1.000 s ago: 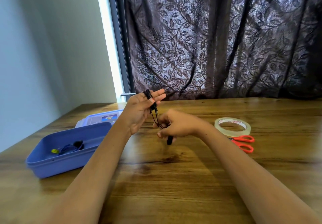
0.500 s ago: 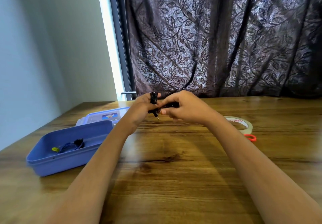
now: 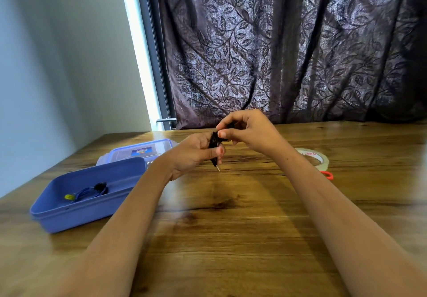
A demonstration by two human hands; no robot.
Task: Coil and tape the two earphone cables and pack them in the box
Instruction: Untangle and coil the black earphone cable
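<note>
By the tabletop's [image 3: 231,246] left edge sits the open blue box [image 3: 92,214], a coiled blue earphone [image 3: 89,192] inside. Above mid-tabletop, the left hand [image 3: 191,155] curls its fingers round the black earphone cable [image 3: 214,143]; the right hand [image 3: 251,132] pinches its upper end. Farther back lie the lid [image 3: 138,152], the tape roll [image 3: 323,160] and the orange scissors [image 3: 328,174].
</note>
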